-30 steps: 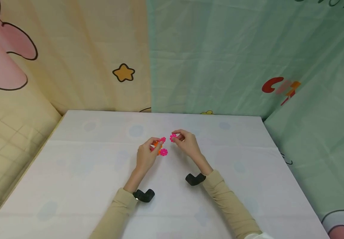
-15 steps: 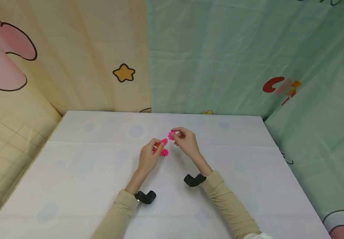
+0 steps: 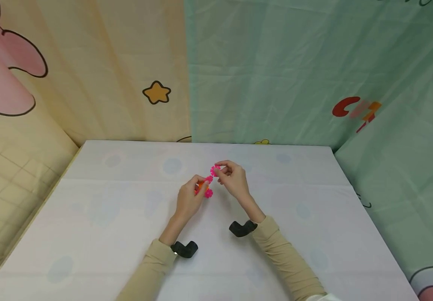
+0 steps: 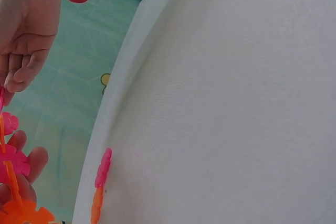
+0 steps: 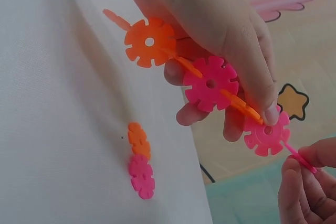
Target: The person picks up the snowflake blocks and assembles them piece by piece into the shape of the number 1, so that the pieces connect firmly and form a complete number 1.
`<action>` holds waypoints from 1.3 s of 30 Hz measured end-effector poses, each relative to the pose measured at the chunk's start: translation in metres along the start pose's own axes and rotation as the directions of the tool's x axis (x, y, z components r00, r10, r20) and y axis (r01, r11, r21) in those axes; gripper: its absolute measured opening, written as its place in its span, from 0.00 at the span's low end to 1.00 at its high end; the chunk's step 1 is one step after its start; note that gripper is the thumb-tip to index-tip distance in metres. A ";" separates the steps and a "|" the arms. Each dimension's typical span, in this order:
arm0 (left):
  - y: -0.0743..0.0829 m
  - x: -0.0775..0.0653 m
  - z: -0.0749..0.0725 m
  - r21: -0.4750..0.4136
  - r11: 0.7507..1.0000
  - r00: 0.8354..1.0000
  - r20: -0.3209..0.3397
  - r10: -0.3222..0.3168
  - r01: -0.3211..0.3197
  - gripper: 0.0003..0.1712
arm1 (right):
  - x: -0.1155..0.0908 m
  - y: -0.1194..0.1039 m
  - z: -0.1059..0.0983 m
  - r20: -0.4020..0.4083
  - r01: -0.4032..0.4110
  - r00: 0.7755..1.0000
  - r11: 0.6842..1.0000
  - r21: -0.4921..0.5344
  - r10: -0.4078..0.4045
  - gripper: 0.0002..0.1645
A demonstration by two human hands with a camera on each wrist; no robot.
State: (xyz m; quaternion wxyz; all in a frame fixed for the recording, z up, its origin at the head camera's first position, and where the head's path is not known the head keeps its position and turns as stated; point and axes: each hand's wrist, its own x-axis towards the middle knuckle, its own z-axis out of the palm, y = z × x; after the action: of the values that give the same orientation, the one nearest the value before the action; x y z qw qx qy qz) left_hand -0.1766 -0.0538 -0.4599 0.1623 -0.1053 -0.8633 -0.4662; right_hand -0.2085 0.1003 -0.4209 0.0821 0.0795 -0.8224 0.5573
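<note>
The gap has closed: just past the fingertips of the left hand [image 3: 189, 198], whose curled fingers pinch the orange-and-pink chain [image 5: 202, 92], the single pink disc [image 5: 300, 158], gripped between the right hand's [image 3: 235, 179] bunched thumb and fingers, now appears to meet the chain's end disc [image 5: 260, 142], so linking looks under way.

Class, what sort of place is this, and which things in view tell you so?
Probably an indoor play or craft corner, perhaps a staged one: cartoon-printed cloth hangs behind a white table, and pink and orange slotted discs are linked in a chain.
</note>
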 end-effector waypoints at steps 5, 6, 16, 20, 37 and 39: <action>0.002 0.001 0.001 0.016 1.000 1.000 -0.006 0.017 -0.017 0.09 | 0.000 0.000 0.002 0.000 -0.006 1.000 1.000 -0.005 0.006 0.13; 0.002 0.001 0.001 0.023 1.000 1.000 -0.008 0.021 -0.020 0.09 | 0.000 0.001 0.002 -0.001 -0.006 1.000 1.000 -0.003 0.006 0.13; 0.003 0.005 0.002 0.086 0.994 0.997 -0.022 0.076 -0.074 0.08 | 0.000 0.001 0.006 -0.054 0.015 0.998 1.000 0.005 -0.015 0.10; 0.003 0.007 0.003 0.102 0.990 0.994 -0.039 0.103 -0.099 0.08 | -0.002 0.000 0.009 -0.098 0.004 0.995 0.999 0.049 0.001 0.09; 0.002 0.004 0.006 0.101 0.988 0.987 -0.101 0.124 -0.114 0.08 | -0.008 0.003 0.017 -0.160 -0.026 0.986 0.989 0.149 0.050 0.09; 0.001 0.003 0.006 0.100 0.988 0.986 -0.110 0.129 -0.118 0.08 | -0.008 0.003 0.018 -0.164 -0.021 0.985 0.986 0.163 0.048 0.09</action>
State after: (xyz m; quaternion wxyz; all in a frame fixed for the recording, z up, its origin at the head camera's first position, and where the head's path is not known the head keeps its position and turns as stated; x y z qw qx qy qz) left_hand -0.1803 -0.0483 -0.4611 0.2456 -0.1237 -0.8650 -0.4196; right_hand -0.2019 0.0853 -0.4320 0.1347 0.0245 -0.7662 0.6279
